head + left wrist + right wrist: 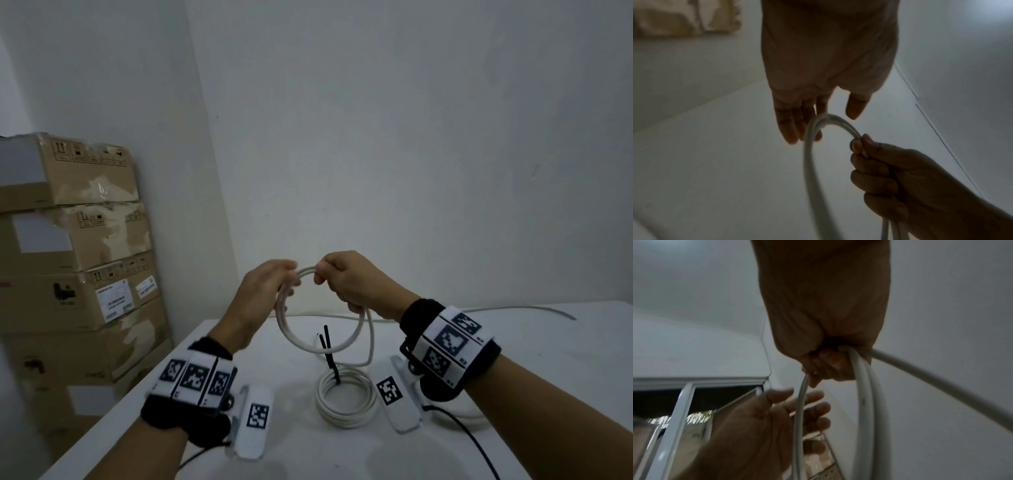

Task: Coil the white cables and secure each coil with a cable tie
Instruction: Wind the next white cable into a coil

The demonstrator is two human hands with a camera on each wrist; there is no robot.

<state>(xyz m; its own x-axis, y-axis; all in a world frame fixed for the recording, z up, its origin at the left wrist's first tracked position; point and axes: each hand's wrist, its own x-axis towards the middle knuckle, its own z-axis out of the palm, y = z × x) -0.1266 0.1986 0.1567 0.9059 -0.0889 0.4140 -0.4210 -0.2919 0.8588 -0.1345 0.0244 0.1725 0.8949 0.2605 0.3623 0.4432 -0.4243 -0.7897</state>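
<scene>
While a finished coil of white cable (344,397) bound by a black cable tie (330,356) lies on the white table (291,452), the right hand (352,281) grips a raised loop of white round cable (322,342); left wrist view: the left hand (818,65) keeps straight, relaxed fingers against the loop; right wrist view: curled right fingers (828,365) clasp its strands

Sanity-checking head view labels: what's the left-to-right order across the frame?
Stacked cardboard boxes → left hand → white cable loop held in the air → right hand → loose cable trailing along the table's far right edge.
</scene>
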